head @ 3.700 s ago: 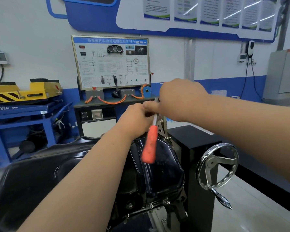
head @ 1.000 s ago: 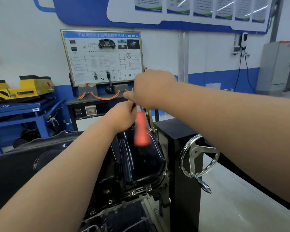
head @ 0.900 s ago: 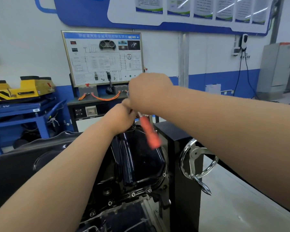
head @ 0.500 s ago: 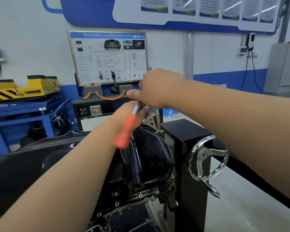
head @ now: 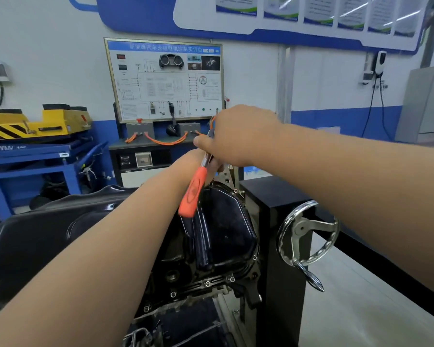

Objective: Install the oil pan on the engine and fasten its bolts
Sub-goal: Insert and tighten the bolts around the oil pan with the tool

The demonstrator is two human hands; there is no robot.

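The glossy black oil pan (head: 223, 229) sits on the engine, which is mounted on a stand. Several bolts (head: 207, 283) show along its near flange. Both my hands meet at the pan's far edge. My right hand (head: 238, 136) grips the metal head end of a ratchet wrench from above. The wrench's orange handle (head: 193, 194) hangs free, pointing down and to the left. My left hand (head: 201, 166) is closed just beneath, against the wrench's shaft; its fingers are mostly hidden. The bolt under the wrench is hidden by my hands.
A chrome handwheel (head: 308, 234) juts from the black stand column (head: 281, 259) right of the pan. A black drip tray (head: 35, 236) lies to the left. Behind stand a wiring training board (head: 164, 78) and a yellow lift on a blue bench (head: 35, 126).
The orange handle has swung from hanging down, out to the right, then round to the lower left. Both hands stay at the pan's far edge.
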